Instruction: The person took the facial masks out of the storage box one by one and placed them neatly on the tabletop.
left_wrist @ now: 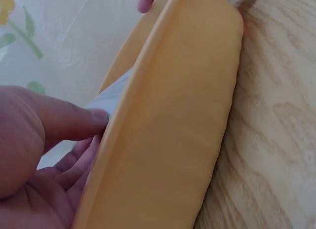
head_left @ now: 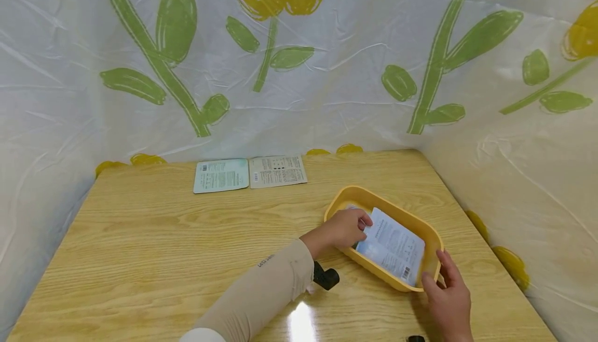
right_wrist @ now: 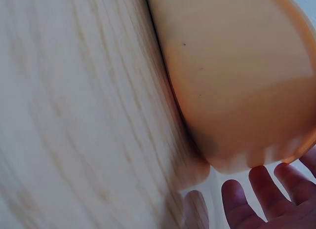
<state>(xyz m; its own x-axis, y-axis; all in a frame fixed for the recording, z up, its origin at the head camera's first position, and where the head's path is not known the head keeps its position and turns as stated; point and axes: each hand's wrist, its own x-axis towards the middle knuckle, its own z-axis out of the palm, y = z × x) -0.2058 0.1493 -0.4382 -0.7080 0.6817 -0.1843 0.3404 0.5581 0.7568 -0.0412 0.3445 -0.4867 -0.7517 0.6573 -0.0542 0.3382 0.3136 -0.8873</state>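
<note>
A yellow plastic tray (head_left: 369, 269) stands at the right of the table. Inside it lies a flat white-and-pale-blue printed sachet (head_left: 394, 246) with a barcode, the edge of another showing at the tray's left end. The left hand (head_left: 345, 228) reaches over the near rim and pinches the sachet's left edge; the left wrist view has its thumb (left_wrist: 74, 121) on the sachet just inside the rim. At the tray's right end the right hand (head_left: 448, 295) grips the rim, thumb on the near side, with fingertips (right_wrist: 259, 177) against the end wall in the right wrist view.
Two more flat sachets, one pale green (head_left: 221, 176) and one beige (head_left: 277, 171), lie side by side at the table's back edge. Flower-printed sheeting (head_left: 327, 108) hangs behind and beside the wooden table (head_left: 163, 248).
</note>
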